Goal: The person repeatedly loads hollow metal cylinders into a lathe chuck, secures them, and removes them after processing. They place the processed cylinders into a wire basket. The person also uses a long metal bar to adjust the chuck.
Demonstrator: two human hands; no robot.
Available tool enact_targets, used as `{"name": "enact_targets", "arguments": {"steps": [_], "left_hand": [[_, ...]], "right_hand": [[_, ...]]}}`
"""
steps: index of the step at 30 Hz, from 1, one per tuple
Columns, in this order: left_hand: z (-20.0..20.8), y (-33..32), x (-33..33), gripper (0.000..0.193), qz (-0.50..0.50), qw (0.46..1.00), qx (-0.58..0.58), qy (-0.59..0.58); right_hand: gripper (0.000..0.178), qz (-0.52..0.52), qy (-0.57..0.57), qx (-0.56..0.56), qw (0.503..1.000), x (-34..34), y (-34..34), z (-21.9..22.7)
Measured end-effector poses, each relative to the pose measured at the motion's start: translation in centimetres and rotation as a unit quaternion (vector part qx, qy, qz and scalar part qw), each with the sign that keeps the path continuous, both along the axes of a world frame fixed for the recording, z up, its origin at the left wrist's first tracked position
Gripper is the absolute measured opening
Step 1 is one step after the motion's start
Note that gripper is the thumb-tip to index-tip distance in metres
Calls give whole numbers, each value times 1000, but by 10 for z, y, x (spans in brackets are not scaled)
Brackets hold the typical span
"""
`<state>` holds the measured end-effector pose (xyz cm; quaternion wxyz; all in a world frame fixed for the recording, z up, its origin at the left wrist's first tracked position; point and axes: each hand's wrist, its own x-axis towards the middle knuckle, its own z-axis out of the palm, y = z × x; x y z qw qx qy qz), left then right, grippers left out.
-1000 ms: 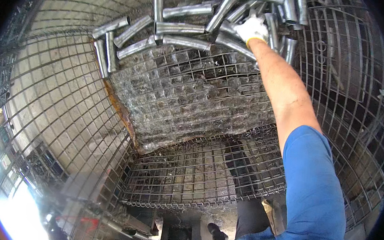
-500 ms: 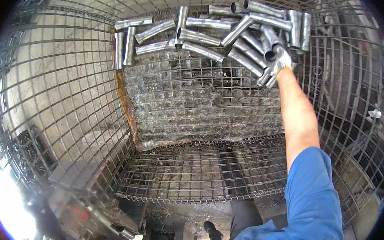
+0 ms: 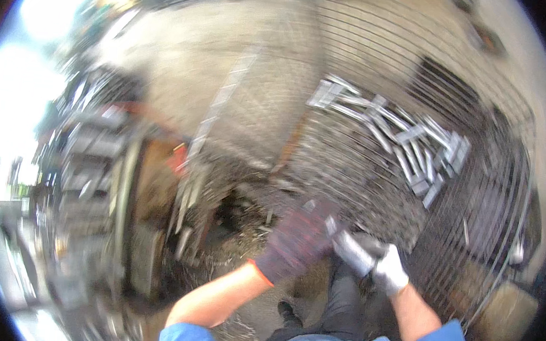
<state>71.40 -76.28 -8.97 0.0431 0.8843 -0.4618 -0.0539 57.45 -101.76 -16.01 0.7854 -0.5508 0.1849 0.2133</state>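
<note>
Head view: showing tubes [image 3: 410,135] in cage [image 3: 488,207], clasping another tube [image 3: 352,254] in right hand [image 3: 392,271], poising left hand [image 3: 301,242], grip unclear, at its end.

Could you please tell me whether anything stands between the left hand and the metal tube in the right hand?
Nothing visible does: the left hand is right beside the upper-left end of the metal tube in the right hand, though blur hides whether they touch. The loose tubes lie farther off.
</note>
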Motion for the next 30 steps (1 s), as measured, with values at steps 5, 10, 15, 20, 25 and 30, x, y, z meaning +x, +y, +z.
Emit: {"name": "enact_targets", "arguments": {"steps": [5, 10, 15, 20, 25, 30], "left_hand": [[93, 197, -175, 69, 159, 983, -46, 83], [121, 363, -356, 54, 508, 838, -192, 55], [107, 439, -507, 36, 606, 308, -726, 108], [148, 542, -594, 37, 663, 203, -718, -66], [177, 655, -585, 37, 609, 229, -741, -169], [162, 736, -566, 42, 702, 319, -624, -124]], "right_hand": [[43, 188, -112, -1, 976, -46, 195, 88], [42, 312, -100, -89, 941, -102, 393, 148], [21, 314, -61, 119, 940, -147, 524, 228], [83, 598, -171, 121, 773, -167, 629, 302], [64, 651, -339, 50, 677, -201, 752, 304], [53, 509, -510, -11, 693, -223, 833, 269]]}}
